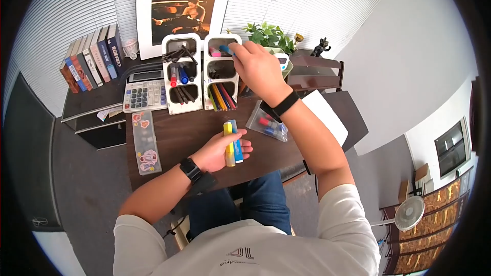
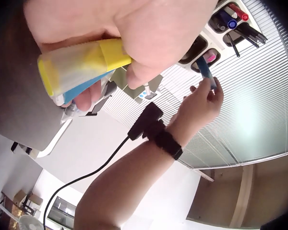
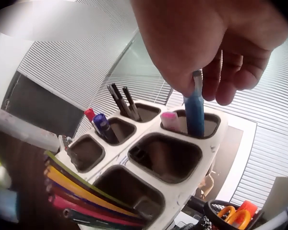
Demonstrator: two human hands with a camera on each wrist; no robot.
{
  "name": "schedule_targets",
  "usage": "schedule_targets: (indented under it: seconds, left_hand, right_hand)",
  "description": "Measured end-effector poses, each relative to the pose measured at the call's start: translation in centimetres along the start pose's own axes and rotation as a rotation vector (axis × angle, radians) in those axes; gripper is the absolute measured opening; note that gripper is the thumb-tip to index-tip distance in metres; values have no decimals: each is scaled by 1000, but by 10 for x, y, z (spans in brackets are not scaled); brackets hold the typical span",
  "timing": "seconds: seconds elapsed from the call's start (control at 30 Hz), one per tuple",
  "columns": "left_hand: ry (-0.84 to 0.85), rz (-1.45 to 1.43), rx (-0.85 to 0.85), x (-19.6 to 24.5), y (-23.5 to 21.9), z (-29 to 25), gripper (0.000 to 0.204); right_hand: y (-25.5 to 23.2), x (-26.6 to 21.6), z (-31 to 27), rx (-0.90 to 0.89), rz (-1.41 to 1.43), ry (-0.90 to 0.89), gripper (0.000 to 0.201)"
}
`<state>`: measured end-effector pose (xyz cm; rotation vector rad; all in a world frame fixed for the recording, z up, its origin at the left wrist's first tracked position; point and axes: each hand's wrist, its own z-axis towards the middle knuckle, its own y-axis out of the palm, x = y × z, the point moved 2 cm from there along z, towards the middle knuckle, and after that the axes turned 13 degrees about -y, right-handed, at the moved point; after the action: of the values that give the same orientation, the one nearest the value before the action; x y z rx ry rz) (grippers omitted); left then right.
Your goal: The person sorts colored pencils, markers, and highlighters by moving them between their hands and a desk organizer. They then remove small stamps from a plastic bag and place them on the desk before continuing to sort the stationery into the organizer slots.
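My right hand (image 1: 258,69) pinches the upper end of a blue highlighter (image 3: 194,115). Its lower end is inside the top compartment of the right-hand white pen organizer (image 3: 216,148), beside a pink highlighter (image 3: 171,121). Lower down, over the table, my left hand (image 1: 217,151) holds a yellow highlighter (image 1: 229,145) and a slim blue item with white lettering (image 1: 237,145), the thumb across them. Colored pencils (image 3: 91,191) lean in the bottom compartment of the same organizer. A second white organizer (image 1: 167,79) beside it holds black pens, red and blue markers and dark pencils.
On the table (image 1: 189,138) lie a clear zip bag (image 1: 267,122) of markers, a stickered pencil case (image 1: 146,143), a calculator (image 1: 146,94) and white paper (image 1: 327,115). A plant (image 1: 268,36) stands behind, with a mesh holder with orange scissors (image 3: 225,215) close to the organizer.
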<state>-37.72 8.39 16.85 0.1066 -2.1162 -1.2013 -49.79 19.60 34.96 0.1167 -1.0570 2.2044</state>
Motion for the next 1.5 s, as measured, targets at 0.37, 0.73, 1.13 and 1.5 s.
schedule_targets:
  seconds: [0.37,0.73,1.13,1.5]
  left_hand:
    - [-10,-14,-17,-2,-4,4,40]
    - [19,-61,-35,-6,13,-4,32]
    - [31,39,-137,-9,7,2,40]
    - [33,40,-135,-3,9,-4,35]
  right_hand:
    - [1,-21,-10,-5,121,127,34]
    - [-74,-123,-149,-375,557,122,46]
    - [-101,-57,-91,121,423,270,44]
    - [15,17,-8,-87,163,80,33]
